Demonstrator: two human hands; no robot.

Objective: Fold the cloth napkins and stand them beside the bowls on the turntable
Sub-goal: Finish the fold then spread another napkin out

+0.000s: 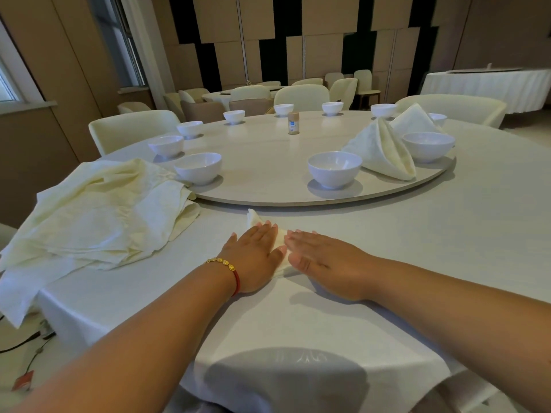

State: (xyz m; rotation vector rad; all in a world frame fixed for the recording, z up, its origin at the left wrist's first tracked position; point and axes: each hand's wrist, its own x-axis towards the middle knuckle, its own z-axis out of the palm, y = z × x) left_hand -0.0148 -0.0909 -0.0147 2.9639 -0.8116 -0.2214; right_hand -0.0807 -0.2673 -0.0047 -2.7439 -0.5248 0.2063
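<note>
A small folded cream cloth napkin (280, 238) is pressed flat near the counter's (417, 248) front edge under left hand (256, 257) and right hand (320, 259), fingers straight; uneven pressure could skew the crease, so it might slump when stood.

This is a restaurant banquet room. A large round table (447, 234) under a white tablecloth carries a turntable (268, 162) ringed with white bowls (334, 169) and standing folded napkins (384, 147). Cream upholstered chairs (134, 129) surround it, and more cloth-draped round tables (489, 84) stand behind, before a panelled wall (298, 40).
</note>
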